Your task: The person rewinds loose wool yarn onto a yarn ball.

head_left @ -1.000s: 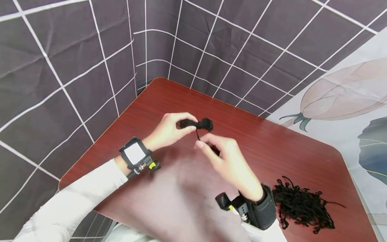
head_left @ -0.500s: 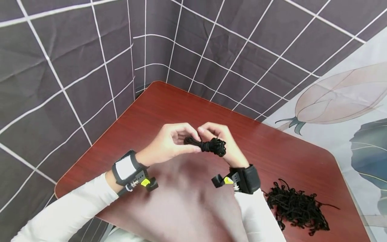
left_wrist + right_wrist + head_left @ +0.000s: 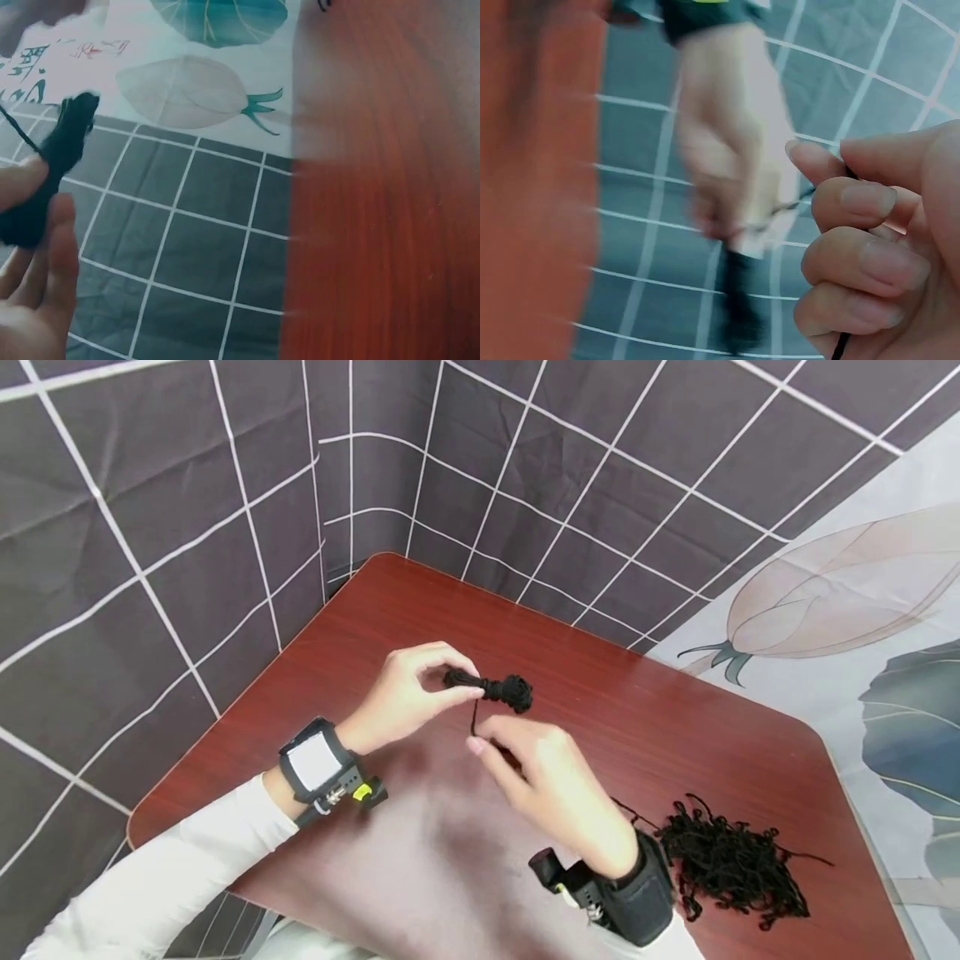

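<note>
A bundle of black cord, wound tight around its middle, is pinched between the thumb and fingers of my left hand. From it a short taut strand runs down to my right hand, which pinches it between thumb and index finger. In the right wrist view the other fingers curl in, and the cord comes out below them. The left wrist view has the bundle with one end sticking out past the left hand.
A loose heap of tangled black cord lies at the right of the red-brown table. A length of cord reaches from the heap toward the right forearm. Grey checked cloth hangs behind the table's edges.
The right hand has gone round the bundle, behind it half a second ago, and is back in front, drawing the strand down. The left hand keeps its grip, dipping and rising slightly.
</note>
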The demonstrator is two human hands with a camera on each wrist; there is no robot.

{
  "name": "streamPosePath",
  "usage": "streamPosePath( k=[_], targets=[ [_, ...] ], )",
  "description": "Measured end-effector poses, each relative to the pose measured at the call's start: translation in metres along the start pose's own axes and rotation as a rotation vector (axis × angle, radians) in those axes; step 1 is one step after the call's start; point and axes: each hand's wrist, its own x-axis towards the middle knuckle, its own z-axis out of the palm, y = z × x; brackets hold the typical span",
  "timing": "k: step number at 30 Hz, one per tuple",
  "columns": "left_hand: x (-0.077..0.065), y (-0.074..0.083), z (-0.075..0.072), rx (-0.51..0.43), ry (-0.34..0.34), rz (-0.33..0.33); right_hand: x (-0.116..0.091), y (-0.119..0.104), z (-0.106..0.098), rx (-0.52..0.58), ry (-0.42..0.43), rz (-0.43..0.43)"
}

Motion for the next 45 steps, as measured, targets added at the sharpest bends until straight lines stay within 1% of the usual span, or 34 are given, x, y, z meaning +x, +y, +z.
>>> streamPosePath(
  k=[1,4,7,9,12,14,16,18,19,20,22,24,25,26,27,29,33,35,37,38,41,43,45],
  targets=[
    [-0.002,0.0,0.0,-0.004,-0.03,-0.006,0.006,0.0,-0.007,0.01,0.012,-0.016],
    [-0.006,0.003,0.001,-0.101,-0.119,-0.037,0.024,0.005,-0.027,0.072,0.046,-0.019],
    [-0.009,0.006,0.002,-0.211,-0.184,-0.072,0.037,0.014,-0.04,0.16,0.044,0.044],
    [-0.01,0.007,0.003,-0.269,-0.212,-0.097,0.04,0.023,-0.042,0.24,0.027,0.097],
    [-0.011,0.005,0.005,-0.323,-0.239,-0.123,0.04,0.039,-0.033,0.418,0.009,0.168],
    [-0.011,0.002,0.008,-0.35,-0.246,-0.121,0.037,0.05,-0.021,0.53,0.015,0.21],
    [-0.011,-0.002,0.011,-0.376,-0.239,-0.111,0.031,0.058,-0.007,0.633,0.023,0.244],
    [-0.011,-0.006,0.015,-0.389,-0.208,-0.098,0.024,0.062,0.007,0.655,0.036,0.261],
    [-0.011,-0.007,0.016,-0.389,-0.185,-0.093,0.02,0.062,0.014,0.663,0.039,0.286],
    [-0.01,-0.008,0.016,-0.379,-0.157,-0.088,0.015,0.062,0.02,0.683,0.038,0.329],
    [-0.008,-0.009,0.017,-0.353,-0.1,-0.087,0.007,0.061,0.032,0.669,0.041,0.343],
    [-0.006,-0.007,0.015,-0.301,-0.045,-0.089,-0.001,0.058,0.04,0.646,0.039,0.357],
    [-0.005,-0.005,0.014,-0.274,-0.022,-0.091,-0.005,0.056,0.042,0.642,0.037,0.358],
    [-0.004,-0.003,0.013,-0.252,-0.002,-0.09,-0.008,0.054,0.044,0.623,0.037,0.342],
    [-0.003,-0.001,0.012,-0.233,0.014,-0.092,-0.009,0.051,0.044,0.581,0.042,0.296],
    [-0.001,0.003,0.011,-0.197,0.039,-0.093,-0.013,0.043,0.039,0.481,0.046,0.249],
    [0.001,0.004,0.012,-0.121,0.049,-0.085,-0.011,0.029,0.016,0.232,0.055,0.129],
    [0.002,0.003,0.014,-0.079,0.039,-0.074,-0.005,0.025,0.0,0.142,0.06,0.077],
    [0.003,0.003,0.017,-0.051,0.009,-0.056,0.002,0.023,-0.016,0.107,0.068,0.045],
    [0.004,0.003,0.018,-0.052,-0.015,-0.044,0.007,0.024,-0.023,0.111,0.074,0.039],
    [0.007,0.007,0.022,-0.116,-0.112,-0.028,0.018,0.031,-0.042,0.158,0.108,0.045],
    [0.01,0.01,0.024,-0.183,-0.172,-0.034,0.023,0.04,-0.05,0.202,0.129,0.067],
    [0.014,0.012,0.026,-0.253,-0.21,-0.047,0.026,0.051,-0.055,0.262,0.145,0.099]
  ],
)
